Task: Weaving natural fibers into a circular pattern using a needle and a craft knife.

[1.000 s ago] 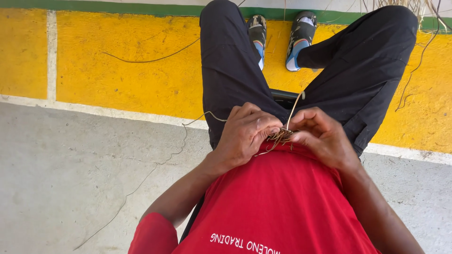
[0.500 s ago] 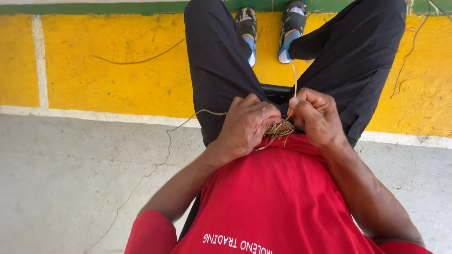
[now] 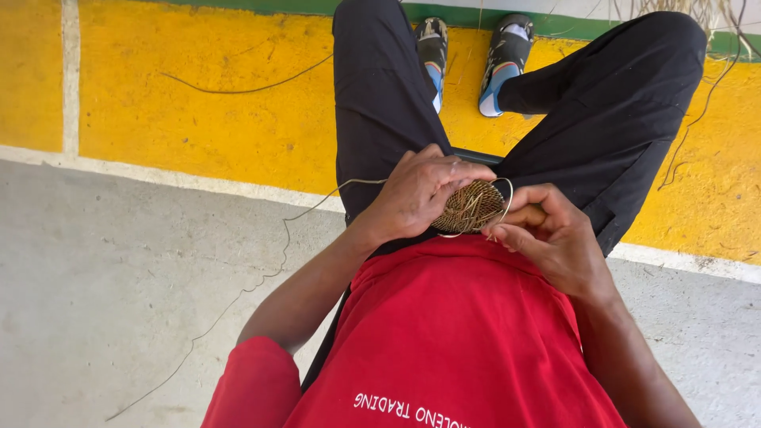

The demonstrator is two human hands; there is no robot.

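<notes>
Left hand [image 3: 416, 194]: curled over the top and left edge of a small round woven disc [image 3: 469, 208], fingers closed on it, knuckles up, forearm running down toward 7 o'clock.
Right hand [image 3: 555, 238]: at 4 o'clock of the disc, thumb and forefinger pinched on a thin pale strand [image 3: 504, 198] that loops off the disc's right rim; remaining fingers folded under.
Woven disc: held between both hands, at lap level, just above the hem of the red shirt [image 3: 460, 341], face turned up toward the camera.
Loose strand: one long fibre [image 3: 261, 277] trailing from the left hand toward 8 o'clock across the grey floor [image 3: 119, 277].
Change since half a second ago: disc face now plainly shown where before only a tuft between the knuckles; right hand lower and further from the left; vertical strand above the hands gone, now a loop.
Count: two hands, one disc, two shoes [image 3: 432, 47] at 12 o'clock, two black trouser legs [image 3: 380, 103].
Background: yellow painted band [image 3: 198, 111] beyond the floor.
</notes>
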